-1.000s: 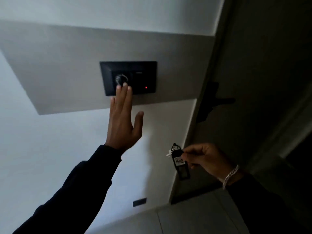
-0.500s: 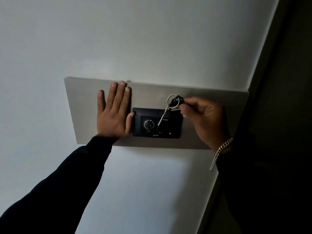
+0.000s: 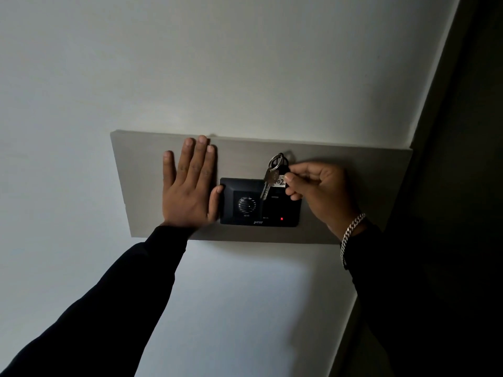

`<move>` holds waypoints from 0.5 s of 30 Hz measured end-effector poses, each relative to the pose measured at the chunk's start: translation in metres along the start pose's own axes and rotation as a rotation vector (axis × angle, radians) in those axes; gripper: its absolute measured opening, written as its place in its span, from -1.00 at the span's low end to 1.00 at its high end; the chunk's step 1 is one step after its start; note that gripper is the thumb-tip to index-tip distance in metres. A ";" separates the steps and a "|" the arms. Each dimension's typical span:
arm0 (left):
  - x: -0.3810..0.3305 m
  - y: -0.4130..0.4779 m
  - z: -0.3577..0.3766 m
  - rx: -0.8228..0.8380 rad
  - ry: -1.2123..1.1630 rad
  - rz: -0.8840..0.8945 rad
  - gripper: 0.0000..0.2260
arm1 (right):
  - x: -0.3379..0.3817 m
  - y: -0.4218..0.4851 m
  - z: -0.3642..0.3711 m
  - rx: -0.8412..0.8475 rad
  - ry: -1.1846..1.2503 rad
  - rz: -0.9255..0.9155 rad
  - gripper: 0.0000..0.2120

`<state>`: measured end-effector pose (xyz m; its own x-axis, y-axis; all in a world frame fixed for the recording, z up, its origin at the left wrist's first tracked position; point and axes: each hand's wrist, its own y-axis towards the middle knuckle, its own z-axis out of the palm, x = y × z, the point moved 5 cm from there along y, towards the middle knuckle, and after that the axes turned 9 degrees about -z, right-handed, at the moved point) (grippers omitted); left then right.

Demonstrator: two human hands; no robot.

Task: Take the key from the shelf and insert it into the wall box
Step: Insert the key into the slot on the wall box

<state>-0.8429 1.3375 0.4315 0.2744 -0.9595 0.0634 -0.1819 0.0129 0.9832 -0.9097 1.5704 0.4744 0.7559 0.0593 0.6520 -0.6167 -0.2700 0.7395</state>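
Observation:
The black wall box [image 3: 283, 210] is mounted on a grey panel [image 3: 340, 170] and shows a round dial and a small red light. My right hand [image 3: 318, 191] pinches the tag of the key fob [image 3: 280, 182] at the box's top right part. A metal key [image 3: 268, 183] hangs from the ring and dangles over the box front. My left hand [image 3: 190, 186] lies flat and open on the panel, its thumb touching the box's left edge. Whether the tag sits inside a slot cannot be told.
A white wall [image 3: 217, 63] surrounds the grey panel. A dark door frame [image 3: 462, 131] runs down the right side, close to my right arm. The scene is dim.
My right hand rose from waist height with the key fob to the box's upper right. My left hand shifted from below the dial to lie flat beside the box.

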 end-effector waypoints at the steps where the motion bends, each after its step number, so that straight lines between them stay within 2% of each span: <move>1: 0.000 0.000 0.000 -0.003 0.000 0.000 -0.40 | -0.002 -0.001 0.000 -0.001 -0.046 0.004 -0.92; 5: 0.005 -0.007 0.001 0.003 0.005 -0.022 -0.40 | -0.003 -0.007 0.002 -0.053 -0.231 -0.069 -0.87; 10: 0.012 -0.015 0.001 -0.013 0.028 -0.011 -0.37 | -0.002 -0.010 0.003 -0.063 -0.300 -0.105 -0.84; 15: 0.013 -0.016 0.003 0.000 0.042 -0.009 -0.37 | 0.014 -0.010 -0.005 -0.025 -0.464 -0.209 -0.60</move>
<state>-0.8398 1.3243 0.4164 0.3153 -0.9470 0.0617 -0.1793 0.0044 0.9838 -0.8942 1.5784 0.4771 0.8783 -0.3249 0.3509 -0.4427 -0.2749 0.8535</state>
